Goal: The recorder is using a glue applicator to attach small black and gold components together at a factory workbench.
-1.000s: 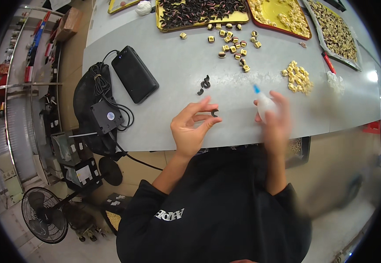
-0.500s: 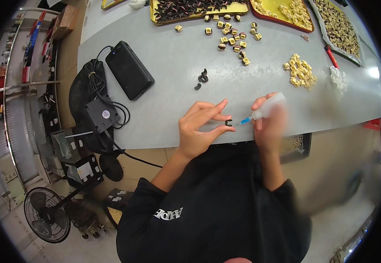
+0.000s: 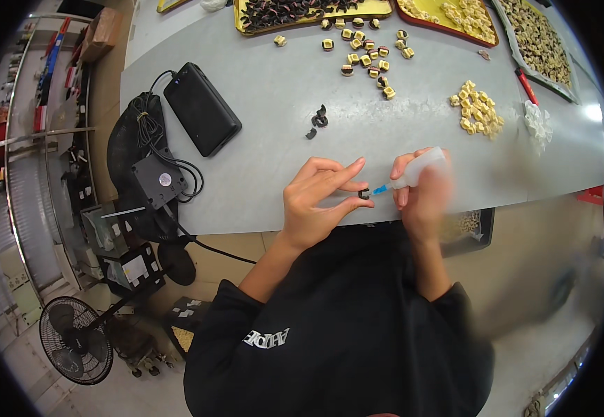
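Observation:
Between the thumb and a finger of my left hand is pinched a small black C-shaped piece, its gap turned to the right. My right hand grips a translucent squeeze bottle with a blue needle tip. That tip points left and reaches the open side of the black piece; whether it touches is too small to tell. Farther off on the grey table lie a few loose black curved pieces. To the right sits a pile of cream-coloured pieces.
Several cream-and-black assembled pieces are scattered at the back. Beyond them stand a yellow tray of black pieces, a red-rimmed tray and a third full tray. A black power bank with cables lies left, crumpled tissue right.
My right hand has brought the bottle slightly left, so its blue tip is now closer to the black piece. My left hand has stayed nearly still, holding that piece.

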The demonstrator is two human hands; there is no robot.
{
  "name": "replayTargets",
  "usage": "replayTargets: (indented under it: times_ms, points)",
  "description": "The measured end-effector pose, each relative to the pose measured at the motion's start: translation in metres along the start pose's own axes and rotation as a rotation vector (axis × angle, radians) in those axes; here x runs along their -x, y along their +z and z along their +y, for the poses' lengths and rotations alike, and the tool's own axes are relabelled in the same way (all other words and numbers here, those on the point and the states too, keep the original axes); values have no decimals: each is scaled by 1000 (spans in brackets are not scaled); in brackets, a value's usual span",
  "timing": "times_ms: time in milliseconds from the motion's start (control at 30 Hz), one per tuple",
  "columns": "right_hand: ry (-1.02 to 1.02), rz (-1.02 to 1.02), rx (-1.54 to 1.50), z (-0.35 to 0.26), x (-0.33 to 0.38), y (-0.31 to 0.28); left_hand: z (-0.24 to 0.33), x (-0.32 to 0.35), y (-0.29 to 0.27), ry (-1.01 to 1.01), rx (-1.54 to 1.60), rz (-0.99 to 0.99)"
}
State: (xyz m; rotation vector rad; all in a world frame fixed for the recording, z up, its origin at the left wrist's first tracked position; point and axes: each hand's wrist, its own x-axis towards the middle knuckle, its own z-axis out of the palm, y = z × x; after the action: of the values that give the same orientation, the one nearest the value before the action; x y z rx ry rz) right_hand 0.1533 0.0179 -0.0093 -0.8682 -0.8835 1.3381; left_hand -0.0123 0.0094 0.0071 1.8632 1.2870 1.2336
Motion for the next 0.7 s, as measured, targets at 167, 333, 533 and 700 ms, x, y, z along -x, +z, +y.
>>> replayTargets:
  times_ms: [167,333,533,700]
  points:
    - [-15,-5,16,0,0,-1,0,0,0,5,-4,1]
    - [-12,42,22,0,1,-2,0,1,-1,-13,-6,2]
    - [-5,67,39,-3,4,2,0,0,0,-15,0,-14]
    - [-49,47,66,0,3,2,0,-1,0,-14,-7,-22]
